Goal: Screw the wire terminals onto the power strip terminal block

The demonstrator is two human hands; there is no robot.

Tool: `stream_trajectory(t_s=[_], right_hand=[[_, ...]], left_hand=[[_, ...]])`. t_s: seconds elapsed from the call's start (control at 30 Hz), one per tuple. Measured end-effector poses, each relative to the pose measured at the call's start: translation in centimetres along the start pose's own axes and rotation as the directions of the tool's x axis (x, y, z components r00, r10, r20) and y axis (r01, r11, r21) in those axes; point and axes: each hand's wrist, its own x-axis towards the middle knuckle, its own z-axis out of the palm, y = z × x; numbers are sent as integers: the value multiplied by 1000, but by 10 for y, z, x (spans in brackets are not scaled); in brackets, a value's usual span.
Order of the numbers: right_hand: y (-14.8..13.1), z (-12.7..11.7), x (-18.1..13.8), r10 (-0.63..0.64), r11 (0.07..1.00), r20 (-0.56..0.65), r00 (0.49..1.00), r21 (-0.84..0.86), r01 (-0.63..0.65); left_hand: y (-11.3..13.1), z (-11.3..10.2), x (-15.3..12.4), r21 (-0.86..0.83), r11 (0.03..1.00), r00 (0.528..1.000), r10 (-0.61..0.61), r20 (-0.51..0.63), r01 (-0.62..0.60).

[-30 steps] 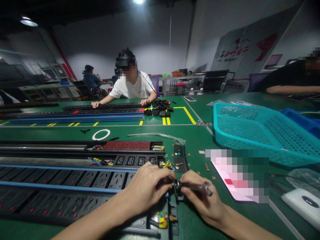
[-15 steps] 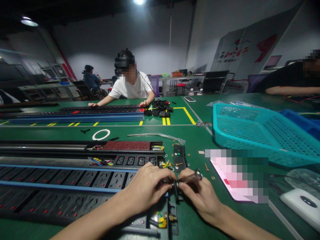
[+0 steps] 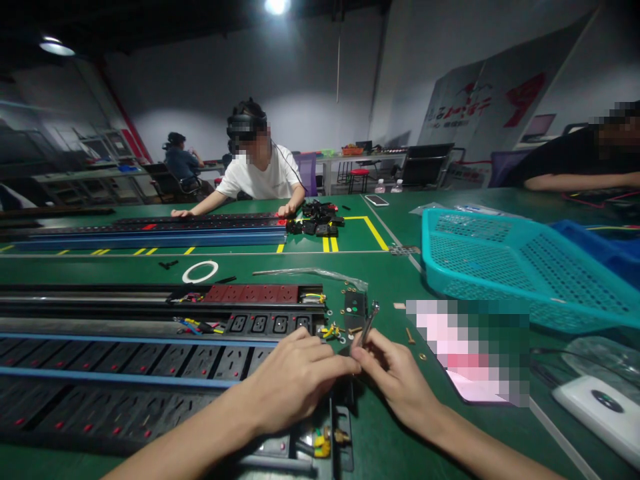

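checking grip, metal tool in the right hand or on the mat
In hand: the right hand grips the metal tool, its tip tilted up off the green mat.

Slim metal tool (image 3: 367, 325) now tilted steeply upward instead of lying nearly level, pinched in the right hand (image 3: 395, 380); left hand (image 3: 295, 383) now off the dark fitting (image 3: 345, 393), fingers (image 3: 330, 360) stretched out straight toward the right hand.

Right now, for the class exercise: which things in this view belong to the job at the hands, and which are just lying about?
Part of the job:
left hand
right hand
small screwdriver
black end plate
brass screws

Just lying about:
teal plastic basket
white ring
clear plastic strip
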Motion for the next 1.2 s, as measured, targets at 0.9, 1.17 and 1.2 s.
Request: stream_trajectory(t_s=[0.9, 1.17, 1.2], right_hand=[[-11, -5, -13, -672, 662, 87, 736, -374, 649], [-9, -4, -13, -654, 678, 106, 749, -356, 642], [-7, -4, -13, -635, 717, 66, 770, -321, 619]], left_hand=[[4, -3, 4, -276, 955, 988, -135, -75, 109], [4, -1, 3, -265, 956, 986, -149, -69, 125], [3, -1, 3, -262, 957, 986, -148, -73, 124]])
